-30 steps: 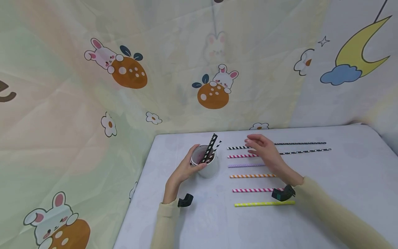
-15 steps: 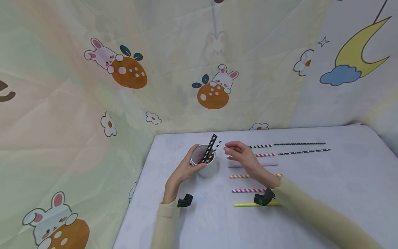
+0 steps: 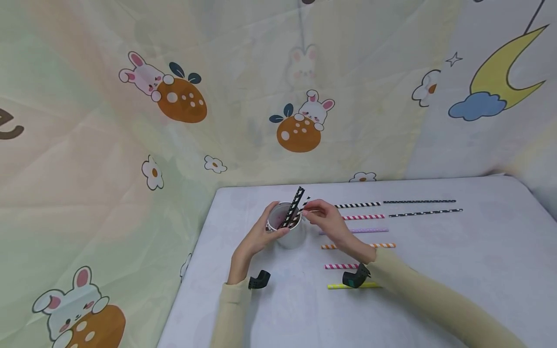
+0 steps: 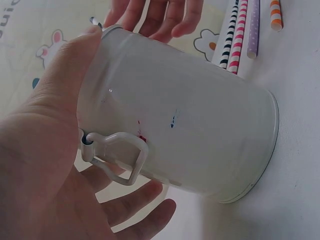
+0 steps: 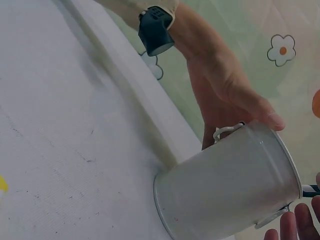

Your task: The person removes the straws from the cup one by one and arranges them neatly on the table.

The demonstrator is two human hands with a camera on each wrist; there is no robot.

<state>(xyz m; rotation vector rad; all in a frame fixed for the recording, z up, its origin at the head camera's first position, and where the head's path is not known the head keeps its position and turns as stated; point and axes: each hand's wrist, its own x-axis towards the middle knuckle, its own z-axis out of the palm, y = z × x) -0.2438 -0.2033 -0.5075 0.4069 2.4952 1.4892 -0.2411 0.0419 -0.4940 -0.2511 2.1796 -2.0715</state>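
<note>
My left hand point(image 3: 256, 239) grips a small white metal bucket point(image 3: 292, 239) near its rim, thumb on the near side and fingers around the far side. In the left wrist view the bucket's wire side handle point(image 4: 142, 155) shows below the thumb. Black paper straws with white patterns point(image 3: 292, 208) lean out of the bucket. At the rim's right side, my right hand point(image 3: 330, 224) pinches the upper part of a black-and-white striped paper straw point(image 3: 305, 202) standing in the bucket; its fingertips partly cover the straw.
Paper straws lie in a row right of the bucket: black-striped point(image 3: 361, 205), red-striped point(image 3: 365, 217), purple point(image 3: 370, 230), orange-striped point(image 3: 385, 245), pink-striped point(image 3: 339, 267) and yellow point(image 3: 341, 286). Two thin black straws point(image 3: 424, 212) lie farther right. A printed cloth point(image 3: 243, 121) hangs behind the white table point(image 3: 287, 309).
My right hand has moved left from above the row of straws to the bucket, and its fingers have closed on the striped straw there. The left hand and bucket have stayed put.
</note>
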